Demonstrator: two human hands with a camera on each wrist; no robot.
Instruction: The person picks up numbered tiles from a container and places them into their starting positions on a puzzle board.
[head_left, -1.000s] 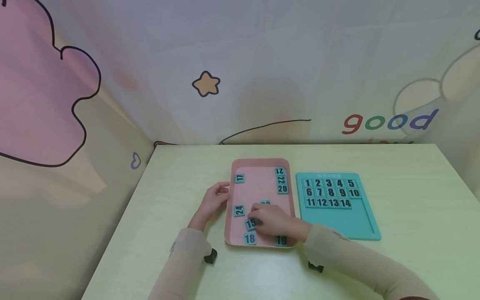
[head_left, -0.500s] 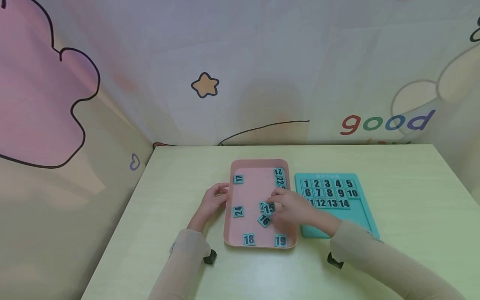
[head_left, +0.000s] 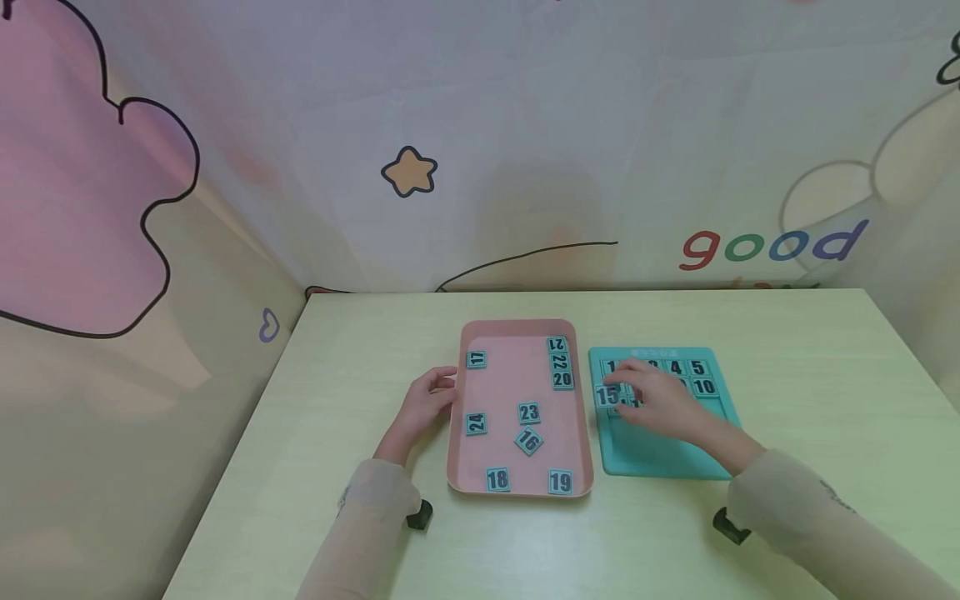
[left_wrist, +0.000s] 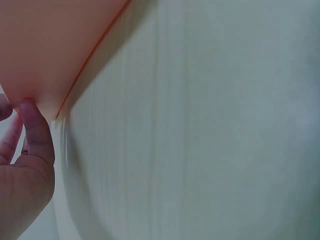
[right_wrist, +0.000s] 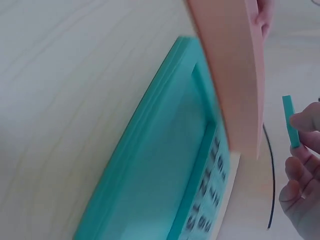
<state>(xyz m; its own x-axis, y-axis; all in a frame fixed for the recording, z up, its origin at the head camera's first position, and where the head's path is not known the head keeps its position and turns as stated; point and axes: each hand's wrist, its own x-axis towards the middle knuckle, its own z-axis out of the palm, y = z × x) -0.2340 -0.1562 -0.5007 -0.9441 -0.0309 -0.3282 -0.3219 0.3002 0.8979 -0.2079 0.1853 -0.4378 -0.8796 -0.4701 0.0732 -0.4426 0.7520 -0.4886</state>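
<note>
My right hand [head_left: 637, 398] hovers over the teal number board [head_left: 667, 454] and pinches a teal tile marked 15 [head_left: 607, 396] above the board's left side. In the right wrist view the same tile [right_wrist: 290, 121] shows edge-on between the fingertips [right_wrist: 306, 120], above the board [right_wrist: 150, 180]. My hand hides part of the board's rows of numbered tiles. My left hand [head_left: 429, 398] rests against the left rim of the pink tray [head_left: 459, 450], fingers touching it. In the left wrist view the fingers [left_wrist: 34, 130] press the tray's edge [left_wrist: 60, 50].
The pink tray holds loose tiles 17 [head_left: 477, 359], 21 [head_left: 557, 343], 22 [head_left: 559, 361], 20 [head_left: 562, 379], 23 [head_left: 528, 412], 16 [head_left: 528, 440], 24 [head_left: 476, 423], 18 [head_left: 497, 479] and 19 [head_left: 560, 481]. A pale wooden table [head_left: 810, 400] carries both, with printed fabric walls behind and at the left.
My right hand lifted tile 15 out of the pink tray and carried it right, over the teal board. Tile 16 slid slightly in the tray. The left hand stayed put.
</note>
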